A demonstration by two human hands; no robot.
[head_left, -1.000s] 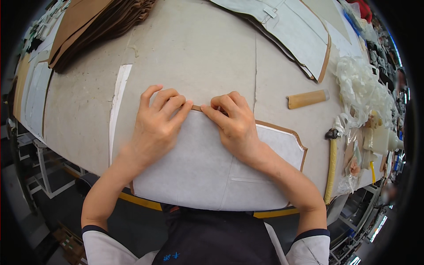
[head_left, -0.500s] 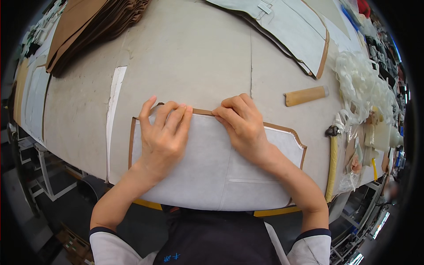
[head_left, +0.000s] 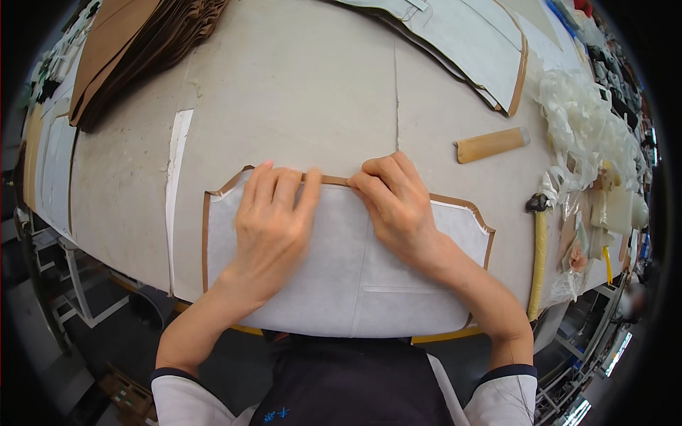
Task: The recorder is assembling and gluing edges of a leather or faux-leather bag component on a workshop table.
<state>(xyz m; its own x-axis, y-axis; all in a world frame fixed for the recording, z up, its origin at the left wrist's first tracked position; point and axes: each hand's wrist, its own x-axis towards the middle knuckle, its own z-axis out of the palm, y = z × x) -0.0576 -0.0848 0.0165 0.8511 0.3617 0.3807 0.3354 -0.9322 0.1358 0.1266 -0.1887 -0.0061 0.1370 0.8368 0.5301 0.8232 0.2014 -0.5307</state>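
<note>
A white-backed panel [head_left: 334,248] with a narrow brown folded border lies on the work table before me, its near edge at the table's front. My right hand [head_left: 401,206] pinches the brown border near the middle of the far edge, fingertips pressed together. Just left of it, my left hand [head_left: 273,227] rests over the panel, fingers stretched out and slightly apart, their tips on the same border. Motion blurs the left fingers a little, and its thumb is hard to make out. Both forearms cover parts of the panel's sides.
A stack of brown sheets [head_left: 142,57] lies far left. More white-backed panels [head_left: 469,50] lie far right. A tan flat tool [head_left: 491,145] sits right of the hands, near tangled clear plastic strips [head_left: 582,128] and a yellow-wrapped stick [head_left: 538,263] at the table's right side.
My left hand has shifted slightly right and its fingers have drawn closer together along the border, uncovering the panel's far-left corner. My right hand keeps its pinch.
</note>
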